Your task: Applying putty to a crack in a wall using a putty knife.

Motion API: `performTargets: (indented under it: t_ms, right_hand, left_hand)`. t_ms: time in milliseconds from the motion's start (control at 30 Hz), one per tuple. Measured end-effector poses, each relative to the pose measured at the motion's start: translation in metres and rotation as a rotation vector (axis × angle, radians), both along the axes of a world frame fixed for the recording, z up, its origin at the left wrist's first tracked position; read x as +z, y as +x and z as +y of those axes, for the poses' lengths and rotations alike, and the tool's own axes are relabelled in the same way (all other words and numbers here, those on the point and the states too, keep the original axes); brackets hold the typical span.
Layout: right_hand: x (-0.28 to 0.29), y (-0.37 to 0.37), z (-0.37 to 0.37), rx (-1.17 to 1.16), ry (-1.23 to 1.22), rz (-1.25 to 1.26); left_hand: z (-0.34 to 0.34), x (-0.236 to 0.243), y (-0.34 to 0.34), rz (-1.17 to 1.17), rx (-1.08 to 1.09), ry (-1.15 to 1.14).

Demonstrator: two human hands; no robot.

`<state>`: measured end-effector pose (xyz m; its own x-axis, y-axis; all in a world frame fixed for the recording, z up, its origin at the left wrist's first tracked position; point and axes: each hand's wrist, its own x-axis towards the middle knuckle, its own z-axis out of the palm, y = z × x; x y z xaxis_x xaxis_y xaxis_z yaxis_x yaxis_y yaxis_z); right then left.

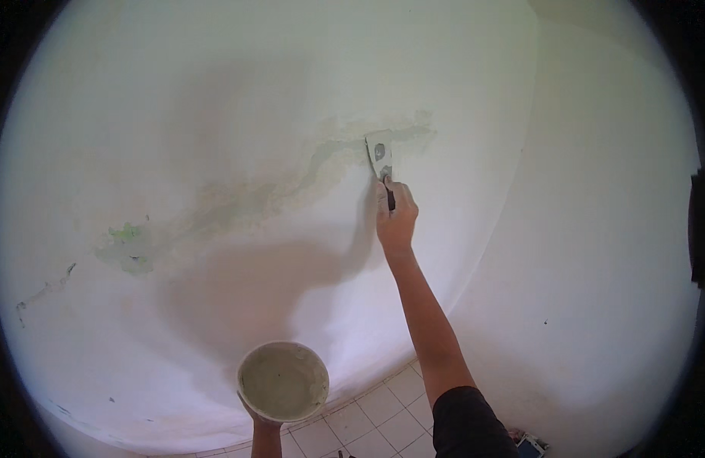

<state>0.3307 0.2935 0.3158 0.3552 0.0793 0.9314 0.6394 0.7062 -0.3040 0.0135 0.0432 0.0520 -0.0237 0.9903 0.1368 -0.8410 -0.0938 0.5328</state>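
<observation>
My right hand (398, 214) grips the dark handle of a putty knife (380, 153), whose broad blade lies against the wall over a grey-green filled strip. Smears of filler cling to the blade. That strip of filler (238, 206) runs from the lower left up to just right of the knife. Low in the view, my left hand (257, 412) holds up a round bowl (240, 379) from beneath; most of its fingers are hidden behind it. Grey-green filler paste (282, 382) coats the inside of the bowl.
A white wall (413, 53) spreads ahead and meets a side wall (589, 252) at a corner on the right. An open crack (51, 286) shows at the far left, near a bright green patch (126, 233). Square floor tiles (379, 404) lie below; small items (529, 444) sit at lower right.
</observation>
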Motion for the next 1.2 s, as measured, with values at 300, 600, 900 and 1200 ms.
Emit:
performTargets:
  t_ms: [300,600,900,1200]
  right_hand:
    - [-0.050,-0.015,-0.013,0.046,-0.178,0.003]
    - [0.022,-0.004,-0.016,-0.021,-0.110,0.015]
    - [-0.038,-0.015,-0.033,0.004,-0.233,0.021]
    - [0.009,-0.010,-0.005,-0.028,-0.075,-0.029]
  left_hand:
    - [0.008,-0.012,-0.001,-0.023,-0.012,-0.029]
    - [0.009,-0.004,0.003,-0.005,-0.096,0.065]
    - [0.005,0.006,0.010,-0.041,-0.143,0.040]
    - [0.011,0.004,0.017,-0.037,-0.136,0.023]
